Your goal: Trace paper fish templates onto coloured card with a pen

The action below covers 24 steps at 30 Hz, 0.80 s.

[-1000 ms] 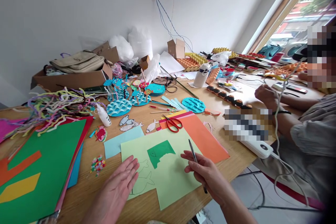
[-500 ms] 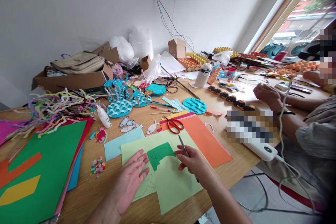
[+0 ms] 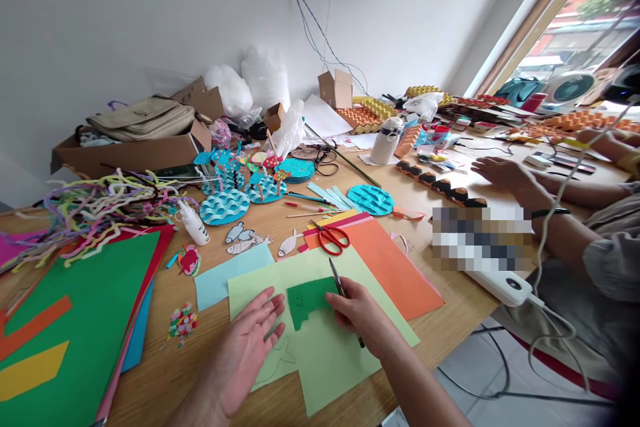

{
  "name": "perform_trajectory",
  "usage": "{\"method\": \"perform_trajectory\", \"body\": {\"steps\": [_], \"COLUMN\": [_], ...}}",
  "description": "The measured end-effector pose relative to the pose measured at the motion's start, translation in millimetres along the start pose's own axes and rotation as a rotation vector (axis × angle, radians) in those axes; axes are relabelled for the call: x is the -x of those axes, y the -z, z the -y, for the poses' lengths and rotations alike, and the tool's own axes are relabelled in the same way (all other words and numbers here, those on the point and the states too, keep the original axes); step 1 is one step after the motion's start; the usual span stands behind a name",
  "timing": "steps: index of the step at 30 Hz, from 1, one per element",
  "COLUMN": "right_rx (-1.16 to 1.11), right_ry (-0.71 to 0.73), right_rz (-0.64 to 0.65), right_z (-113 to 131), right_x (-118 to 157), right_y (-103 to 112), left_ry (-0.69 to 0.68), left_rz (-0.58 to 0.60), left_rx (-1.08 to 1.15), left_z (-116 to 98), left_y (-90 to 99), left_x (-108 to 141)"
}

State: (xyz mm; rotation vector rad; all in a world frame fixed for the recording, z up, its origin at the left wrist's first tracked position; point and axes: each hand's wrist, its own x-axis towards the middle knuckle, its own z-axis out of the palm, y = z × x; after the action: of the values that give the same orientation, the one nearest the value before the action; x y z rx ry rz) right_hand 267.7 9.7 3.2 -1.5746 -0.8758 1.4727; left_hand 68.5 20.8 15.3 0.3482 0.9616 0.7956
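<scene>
A dark green paper piece (image 3: 309,300) with a small pencil drawing lies on the light green sheet (image 3: 330,373). My right hand (image 3: 357,310) grips a black pen (image 3: 338,278), its tip pointing up and away, and the fingertips touch the right end of the dark green piece. Left of that piece, my left hand (image 3: 255,333) is held palm inward with fingers apart and nothing in it. A fish outline shows on the light green sheet beside it. Red-handled scissors (image 3: 333,239) rest at the sheet's top edge, partly over orange paper (image 3: 400,267).
Left are stacked coloured sheets (image 3: 100,293), pipe cleaners (image 3: 115,203) and a glue bottle (image 3: 194,223). Paper fish (image 3: 289,244) and blue wavy discs (image 3: 225,205) lie ahead. At right are a white power strip (image 3: 505,285) and another person's hand (image 3: 505,173).
My right hand has moved slightly left onto the dark green piece, which has turned and shifted a little. The other person's hand has opened flatter. The view has shifted slightly.
</scene>
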Motion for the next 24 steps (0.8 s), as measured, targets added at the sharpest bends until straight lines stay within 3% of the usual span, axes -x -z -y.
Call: {"method": "perform_trajectory", "body": {"steps": [7,11,16,20,24], "right_rx": [-0.001,-0.046,0.0,0.186,0.283], "right_ry": [0.024,0.075,0.139,0.209,0.235], "right_rz": [0.024,0.146,0.373,0.372,0.352], "right_z": [4,15,38,45,38], "right_x": [-1,3,6,0,-5], "right_y": [0,6,1,-16,-30], "left_ry": [-0.028,-0.133,-0.285,-0.218,-0.18], "left_rz": [-0.004,-0.004,0.138,0.308,0.305], "left_rx": [0.02,-0.082,-0.469,-0.623,-0.636], "left_z": [0,-8,-28,-37,-29], "left_y": [4.1,8.0,4.3,-3.5,1.7], "left_x": [-5,1,17,20,4]}}
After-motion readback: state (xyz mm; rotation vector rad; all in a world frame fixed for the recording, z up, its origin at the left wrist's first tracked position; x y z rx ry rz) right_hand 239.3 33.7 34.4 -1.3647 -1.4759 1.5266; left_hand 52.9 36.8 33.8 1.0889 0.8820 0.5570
